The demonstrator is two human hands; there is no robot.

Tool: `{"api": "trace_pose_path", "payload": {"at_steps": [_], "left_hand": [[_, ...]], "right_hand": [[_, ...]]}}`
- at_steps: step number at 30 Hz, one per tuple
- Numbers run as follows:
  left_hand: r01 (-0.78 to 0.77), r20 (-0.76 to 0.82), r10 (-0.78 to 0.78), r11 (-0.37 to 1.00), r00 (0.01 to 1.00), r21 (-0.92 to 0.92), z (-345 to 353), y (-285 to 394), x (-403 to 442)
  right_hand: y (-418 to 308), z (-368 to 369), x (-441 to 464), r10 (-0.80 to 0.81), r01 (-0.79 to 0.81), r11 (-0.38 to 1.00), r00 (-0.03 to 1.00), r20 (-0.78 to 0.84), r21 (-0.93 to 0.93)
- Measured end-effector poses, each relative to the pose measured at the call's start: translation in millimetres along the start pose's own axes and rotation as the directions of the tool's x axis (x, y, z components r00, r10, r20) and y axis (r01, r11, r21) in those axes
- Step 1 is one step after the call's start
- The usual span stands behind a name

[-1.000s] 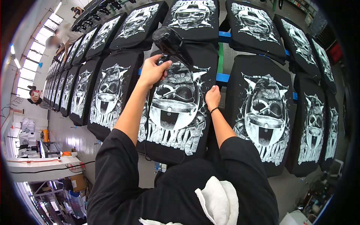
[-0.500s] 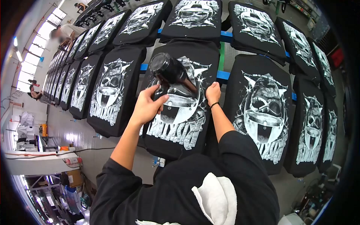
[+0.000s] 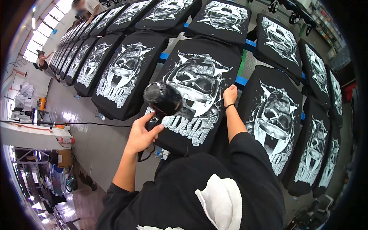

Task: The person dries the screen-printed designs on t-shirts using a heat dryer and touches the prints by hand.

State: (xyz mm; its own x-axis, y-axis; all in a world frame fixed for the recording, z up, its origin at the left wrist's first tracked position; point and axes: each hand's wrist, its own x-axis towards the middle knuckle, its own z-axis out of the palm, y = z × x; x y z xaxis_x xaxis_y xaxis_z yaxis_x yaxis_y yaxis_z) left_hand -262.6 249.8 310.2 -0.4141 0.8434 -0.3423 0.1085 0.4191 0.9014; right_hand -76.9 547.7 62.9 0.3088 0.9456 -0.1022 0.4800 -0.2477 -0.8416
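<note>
My left hand (image 3: pixel 142 132) is closed around the handle of a black hair dryer (image 3: pixel 163 99). Its nozzle points right, over the lower part of the white print on a black T-shirt (image 3: pixel 226 63). That shirt lies stretched over a flat board in front of me, its skull-like figure and large lettering facing up. At the board's right edge, my right hand (image 3: pixel 230 95) is curled over the side of the shirt, its fingertips partly hidden. A dark cord hangs below the dryer handle.
Rows of boards with similar printed shirts (image 3: pixel 122 73) stretch to the left and right, joined by blue rails (image 3: pixel 240 80). Another printed shirt (image 3: pixel 273 122) stands close on my right. Far left, people (image 3: pixel 45 63) stand near the rows. A cable (image 3: pixel 97 124) crosses the left side.
The hair dryer has moved from the upper print down toward the lettering, with my left hand going along. My right hand stays at the shirt's right edge. The view has shifted and turned slightly.
</note>
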Motion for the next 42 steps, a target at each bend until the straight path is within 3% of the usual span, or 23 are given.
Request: {"api": "trace_pose_path", "payload": {"at_steps": [4,6,7,10,15,18,19,21,25,27,28,31,32,34,37,39,42], "left_hand": [[-0.1,-0.213,0.139,0.977,0.967,0.186,-19,-4,-4],[-0.056,-0.282,0.13,0.965,0.951,0.256,-27,-4,5],[0.021,-0.302,0.053,0.971,0.952,0.237,-30,0,9],[-0.029,-0.254,0.057,0.993,0.966,0.111,-28,-5,26],[-0.106,-0.001,0.106,0.991,0.994,-0.08,1,-1,59],[-0.227,-0.113,0.237,0.97,0.965,0.093,11,8,83],[-0.244,-0.174,0.288,0.941,0.942,0.236,12,12,90],[-0.266,-0.164,0.326,0.914,0.931,0.308,9,19,109],[-0.185,0.013,0.185,0.983,0.983,0.006,8,31,142],[-0.225,-0.035,0.228,0.972,0.973,0.069,11,40,153],[-0.258,-0.121,0.288,0.942,0.95,0.216,11,37,164],[-0.277,-0.175,0.411,0.818,0.895,0.504,2,42,200],[-0.231,-0.18,0.317,0.894,0.931,0.383,7,59,199],[-0.258,-0.123,0.288,0.942,0.95,0.215,-4,51,233],[-0.202,-0.255,0.342,0.87,0.904,0.45,4,61,254],[-0.233,-0.243,0.407,0.818,0.881,0.526,13,70,265],[-0.3,-0.13,0.359,0.894,0.924,0.334,32,75,274]], "right_hand": [[1,0,-1,0.002,-0.002,1.0,1.0,0.005,0.002],[3,3,2,0.05,-0.048,0.998,0.998,0.035,-0.046],[5,4,3,0.006,-0.005,0.999,1.0,0.024,-0.035],[5,5,1,-0.008,0.008,1.0,1.0,-0.026,-0.016],[1,1,-3,-0.03,0.03,1.0,0.999,-0.024,-0.002],[-2,0,-3,-0.028,0.028,1.0,0.999,-0.022,0.014],[-3,0,-4,-0.012,0.012,1.0,1.0,-0.029,-0.002],[-4,-1,-3,0.013,-0.013,1.0,1.0,-0.007,-0.025],[0,2,-1,0.013,-0.013,1.0,1.0,-0.011,-0.019],[-1,0,-1,0.039,-0.039,0.999,0.999,0.003,-0.005],[-2,0,-2,0.027,-0.027,1.0,1.0,-0.014,0.007],[-8,-5,-4,0.049,-0.049,0.999,0.999,0.015,-0.016],[-8,-5,-4,0.052,-0.052,0.999,0.999,0.014,-0.015],[-8,-5,-4,0.051,-0.05,0.999,0.998,0.03,-0.018],[-4,-1,-1,0.062,-0.061,0.997,0.998,0.031,-0.038],[-5,-3,1,0.077,-0.074,0.996,0.995,0.063,-0.047],[-6,-4,-1,0.094,-0.092,0.995,0.993,0.066,-0.038]]}}
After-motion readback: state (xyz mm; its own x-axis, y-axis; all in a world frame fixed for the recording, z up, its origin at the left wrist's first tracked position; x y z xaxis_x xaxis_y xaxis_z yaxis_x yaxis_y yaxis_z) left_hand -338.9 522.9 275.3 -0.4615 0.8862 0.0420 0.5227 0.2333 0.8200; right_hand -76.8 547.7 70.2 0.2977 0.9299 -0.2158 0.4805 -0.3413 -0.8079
